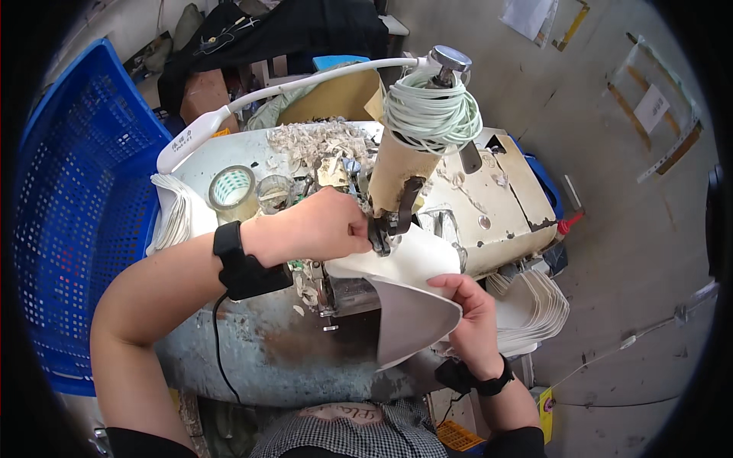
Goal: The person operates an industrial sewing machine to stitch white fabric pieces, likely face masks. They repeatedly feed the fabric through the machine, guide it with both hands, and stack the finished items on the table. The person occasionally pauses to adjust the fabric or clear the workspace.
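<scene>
A curved, white, leather-like piece (416, 317) lies under the black presser foot (379, 235) of a worn cream machine (492, 202), and its near part folds down over the front. My left hand (317, 225) is closed beside the foot, its fingertips at the piece's upper left edge; their undersides are hidden. With thumb and fingers, my right hand (472, 313) grips the piece's right edge. A fanned stack of white pieces (534, 313) sits right of my right hand. Another white stack (174, 214) stands at the left, beyond my left forearm.
A blue perforated crate (84, 183) fills the left side. Tape (233, 187), pale shavings (328, 141) and a white lamp arm (198, 137) lie or hang beyond my left hand. Pale green cord (431, 111) wraps the machine's post. A grey wall (611, 252) borders the right.
</scene>
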`<state>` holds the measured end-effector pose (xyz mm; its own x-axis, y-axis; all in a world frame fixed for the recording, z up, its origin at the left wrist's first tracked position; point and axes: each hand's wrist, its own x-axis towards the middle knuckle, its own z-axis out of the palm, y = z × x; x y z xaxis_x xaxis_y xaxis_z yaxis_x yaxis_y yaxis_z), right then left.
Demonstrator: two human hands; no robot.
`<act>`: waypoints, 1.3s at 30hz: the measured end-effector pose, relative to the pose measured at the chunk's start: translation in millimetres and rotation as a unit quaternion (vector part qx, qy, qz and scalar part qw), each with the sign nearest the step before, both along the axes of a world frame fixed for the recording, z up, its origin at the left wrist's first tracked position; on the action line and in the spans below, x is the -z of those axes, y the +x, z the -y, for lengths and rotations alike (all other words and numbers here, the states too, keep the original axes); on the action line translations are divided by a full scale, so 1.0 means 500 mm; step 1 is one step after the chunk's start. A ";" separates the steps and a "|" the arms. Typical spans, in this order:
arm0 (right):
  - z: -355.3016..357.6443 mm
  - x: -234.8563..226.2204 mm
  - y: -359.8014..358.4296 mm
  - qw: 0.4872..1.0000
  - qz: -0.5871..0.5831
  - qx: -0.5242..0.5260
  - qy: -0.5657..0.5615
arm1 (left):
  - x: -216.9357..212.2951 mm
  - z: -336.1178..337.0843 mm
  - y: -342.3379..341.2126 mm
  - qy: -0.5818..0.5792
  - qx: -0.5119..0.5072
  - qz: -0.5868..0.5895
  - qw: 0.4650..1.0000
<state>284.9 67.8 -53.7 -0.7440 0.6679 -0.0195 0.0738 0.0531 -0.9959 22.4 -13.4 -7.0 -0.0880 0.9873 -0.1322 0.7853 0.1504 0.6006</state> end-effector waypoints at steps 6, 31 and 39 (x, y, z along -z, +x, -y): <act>-0.037 -0.034 -0.014 0.997 0.030 -0.015 0.071 | -0.007 -0.006 0.001 -0.060 -0.031 -0.019 0.998; 0.036 -0.178 0.108 0.910 0.016 -0.080 0.407 | 0.082 0.100 0.186 -0.060 -0.041 0.605 0.793; 0.117 -0.033 0.120 0.965 -0.024 -0.002 0.260 | 0.020 0.114 0.126 -0.194 -0.145 0.542 0.804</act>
